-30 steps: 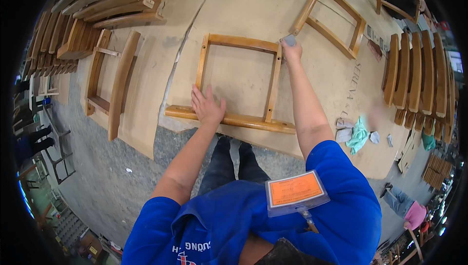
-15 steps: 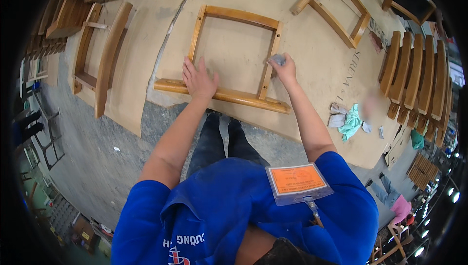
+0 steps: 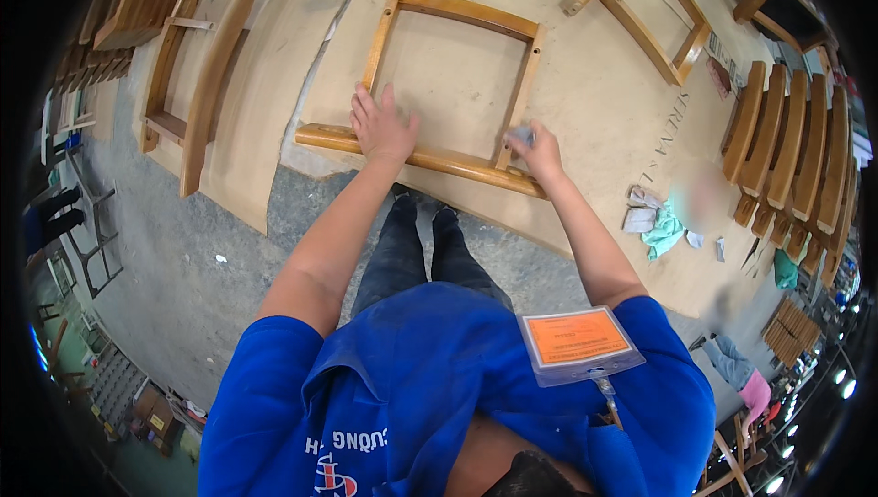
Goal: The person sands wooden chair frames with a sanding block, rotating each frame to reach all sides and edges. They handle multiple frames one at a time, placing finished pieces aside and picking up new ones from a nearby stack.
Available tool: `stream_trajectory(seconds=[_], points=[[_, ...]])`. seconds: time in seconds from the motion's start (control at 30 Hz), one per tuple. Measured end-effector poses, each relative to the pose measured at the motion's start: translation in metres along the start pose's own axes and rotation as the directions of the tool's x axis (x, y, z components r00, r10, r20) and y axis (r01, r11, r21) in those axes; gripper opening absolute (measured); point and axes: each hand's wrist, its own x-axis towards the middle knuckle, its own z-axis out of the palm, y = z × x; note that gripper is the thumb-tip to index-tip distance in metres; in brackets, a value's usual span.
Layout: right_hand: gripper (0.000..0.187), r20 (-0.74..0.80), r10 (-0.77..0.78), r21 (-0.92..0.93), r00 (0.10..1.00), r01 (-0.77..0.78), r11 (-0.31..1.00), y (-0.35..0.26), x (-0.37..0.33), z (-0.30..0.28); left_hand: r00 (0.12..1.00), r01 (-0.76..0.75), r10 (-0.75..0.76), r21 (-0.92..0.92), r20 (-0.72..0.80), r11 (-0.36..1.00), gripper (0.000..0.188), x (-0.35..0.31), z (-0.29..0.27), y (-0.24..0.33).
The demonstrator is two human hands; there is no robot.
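Note:
A varnished wooden frame (image 3: 468, 12) lies on the cardboard-covered surface in front of me, its long curved rail (image 3: 457, 166) nearest my body. My left hand (image 3: 382, 133) rests with fingers spread over the left corner, where the side bar meets that rail. At the opposite side bar, my right hand (image 3: 545, 155) pinches a small grey piece of sandpaper (image 3: 521, 136) against the wood, close to the near right joint. The palm side of both hands is hidden.
Similar wooden frames lie at left (image 3: 165, 76) and far right (image 3: 640, 31). Stacked curved wooden parts (image 3: 791, 140) stand on the right. A green cloth (image 3: 666, 227) lies beside grey scraps (image 3: 640, 215). Another person (image 3: 752, 389) is at the lower right.
My right hand has slid the sandpaper along the right side bar toward the near rail. My left hand stays on the left corner. The whole view has shifted slightly.

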Motion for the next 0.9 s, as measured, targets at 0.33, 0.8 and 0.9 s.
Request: stream_trajectory(seconds=[0.33, 0.8, 0.9], points=[[0.026, 0.110, -0.023, 0.212, 0.994, -0.001, 0.977, -0.003, -0.008, 0.001, 0.999, 0.034, -0.033, -0.034, 0.026, 0.999, 0.069, 0.002, -0.013, 0.003], [0.039, 0.303, 0.054, -0.089, 0.952, -0.028, 0.996, 0.006, 0.004, 0.003, 0.998, 0.045, -0.039, -0.116, 0.058, 0.992, 0.070, 0.000, -0.016, 0.004], [0.036, 0.143, 0.134, 0.238, 0.981, -0.166, 0.957, 0.006, 0.018, 0.002, 0.997, 0.056, -0.050, -0.093, 0.061, 0.994, 0.071, 0.001, -0.016, 0.006]])
